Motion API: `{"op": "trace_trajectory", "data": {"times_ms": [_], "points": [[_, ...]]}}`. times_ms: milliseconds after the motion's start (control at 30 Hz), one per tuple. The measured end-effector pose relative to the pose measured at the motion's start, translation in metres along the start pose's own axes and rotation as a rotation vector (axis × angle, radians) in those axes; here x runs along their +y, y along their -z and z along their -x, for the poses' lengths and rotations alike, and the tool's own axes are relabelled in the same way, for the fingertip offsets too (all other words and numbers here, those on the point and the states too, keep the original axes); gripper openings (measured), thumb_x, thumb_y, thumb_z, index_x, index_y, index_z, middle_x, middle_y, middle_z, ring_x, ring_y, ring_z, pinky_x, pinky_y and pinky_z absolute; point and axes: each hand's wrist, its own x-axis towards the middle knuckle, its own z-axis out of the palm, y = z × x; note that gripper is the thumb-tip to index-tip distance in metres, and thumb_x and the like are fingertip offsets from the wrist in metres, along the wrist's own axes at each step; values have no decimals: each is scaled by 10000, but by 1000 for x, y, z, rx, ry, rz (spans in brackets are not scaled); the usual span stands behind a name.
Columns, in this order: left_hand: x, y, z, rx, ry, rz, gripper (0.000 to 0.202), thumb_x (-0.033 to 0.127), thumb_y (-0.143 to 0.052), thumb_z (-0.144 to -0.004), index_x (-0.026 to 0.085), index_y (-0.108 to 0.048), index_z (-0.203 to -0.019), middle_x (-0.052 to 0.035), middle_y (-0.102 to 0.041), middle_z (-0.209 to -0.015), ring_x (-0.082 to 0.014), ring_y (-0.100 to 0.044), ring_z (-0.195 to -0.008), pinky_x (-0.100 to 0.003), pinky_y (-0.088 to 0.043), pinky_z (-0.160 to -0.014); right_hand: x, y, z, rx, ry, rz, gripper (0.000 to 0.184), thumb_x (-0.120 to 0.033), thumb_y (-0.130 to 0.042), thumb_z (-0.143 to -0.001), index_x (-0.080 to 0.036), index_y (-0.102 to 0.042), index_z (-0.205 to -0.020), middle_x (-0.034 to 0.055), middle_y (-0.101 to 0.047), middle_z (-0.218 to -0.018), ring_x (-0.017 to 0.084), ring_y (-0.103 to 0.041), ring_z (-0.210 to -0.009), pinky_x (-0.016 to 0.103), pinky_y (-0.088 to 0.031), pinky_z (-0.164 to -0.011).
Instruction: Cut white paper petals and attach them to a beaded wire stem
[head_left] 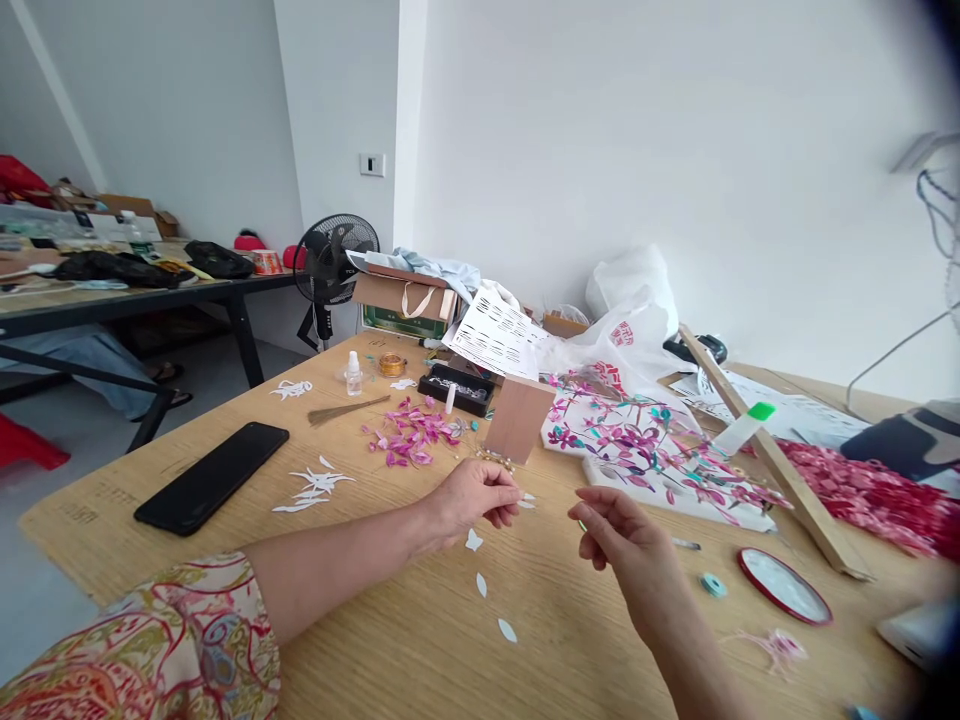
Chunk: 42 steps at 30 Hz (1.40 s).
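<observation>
My left hand [480, 497] is over the middle of the wooden table, thumb and forefinger pinched together. White leaf-shaped pieces [528, 504] show right beside its fingertips; whether the fingers hold one I cannot tell. My right hand [615, 530] is raised to the right, also pinching, with a tiny green bit showing at the fingers, too small to name. Between my forearms lie a notched white piece [474, 541] and two white leaf shapes, one nearer [507, 630] and one farther [481, 584]. An upright wooden block [520, 418] stands beyond my hands, with small beads at its foot.
Pink petals [409, 432], white cutouts [311, 487] and a black phone [214, 477] lie left. Purple flower sprays [637, 440] rest on white foam to the right, near a wooden bar [772, 460], a red-rimmed round dish [784, 585] and a teal spool [713, 585].
</observation>
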Motion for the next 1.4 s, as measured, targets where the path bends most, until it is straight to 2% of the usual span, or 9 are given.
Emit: {"op": "trace_trajectory", "data": {"times_ms": [67, 233, 333, 467, 600, 800, 967, 1067, 1400], "points": [[2, 0, 1, 25, -6, 66, 249, 330, -642, -565, 115, -520, -592, 19, -537, -519, -56, -474, -440, -192, -360, -464, 3, 2, -2, 18, -29, -76, 329, -385, -651, -590, -176, -518, -808, -34, -554, -627, 53, -446, -372, 176, -304, -336], [4, -3, 3, 37, -39, 143, 296, 359, -666, -557, 110, -514, -605, 13, -543, -541, -56, -480, -455, -189, -358, -470, 10, -3, -1, -128, -110, -31, 263, -381, -639, -593, -162, -532, -690, -27, -532, -567, 54, -410, -354, 178, -271, -321], [4, -4, 3, 52, -35, 143, 302, 363, -668, -561, 109, -515, -614, 14, -542, -541, -57, -478, -455, -187, -354, -461, 7, -8, 6, -12, 112, 158, 204, -380, -569, -675, -177, -554, -681, -32, -494, -517, 80, -423, -382, 206, -317, -363], [4, -5, 3, 38, -6, 165, 313, 364, -676, -551, 107, -512, -620, 14, -542, -542, -58, -479, -456, -189, -349, -462, -1, -13, 16, 61, 559, 503, 177, -301, -470, -777, -200, -613, -806, 30, -576, -703, 131, -518, -571, 244, -396, -527], [3, -6, 5, -2, 7, 182, 307, 358, -674, -559, 103, -513, -620, 6, -548, -547, -58, -482, -458, -193, -346, -474, 2, -15, 17, 78, 708, 688, 231, -270, -419, -810, -191, -606, -918, 24, -553, -688, 125, -512, -572, 228, -396, -527], [2, -6, 6, -12, 20, 183, 297, 357, -668, -561, 110, -514, -619, 6, -549, -552, -66, -484, -469, -203, -339, -488, 5, -18, 18, 61, 726, 857, 225, -274, -399, -827, -191, -600, -769, 8, -485, -645, 116, -484, -548, 212, -364, -500], [2, -4, 3, 99, -28, 64, 231, 309, -638, -584, 104, -535, -610, -7, -563, -561, -71, -492, -533, -186, -317, -490, 8, -26, 21, -30, 681, 822, 228, -269, -386, -830, -197, -560, -700, 23, -550, -701, 114, -514, -565, 205, -363, -497], [-1, -2, 0, 137, -8, 63, 213, 298, -623, -586, 111, -531, -625, -17, -582, -597, -85, -523, -568, -174, -292, -447, 13, -33, 23, -113, 613, 805, 218, -263, -389, -826, -206, -545, -685, 0, -579, -598, 116, -530, -517, 204, -361, -480], [-9, 0, -3, 81, 59, 189, 303, 358, -654, -549, 128, -479, -643, 18, -547, -549, -140, -610, -608, -145, -208, -377, 22, -45, 32, -214, 589, 944, 260, -232, -332, -848, -202, -539, -694, 14, -625, -615, 129, -576, -535, 208, -316, -465]]}}
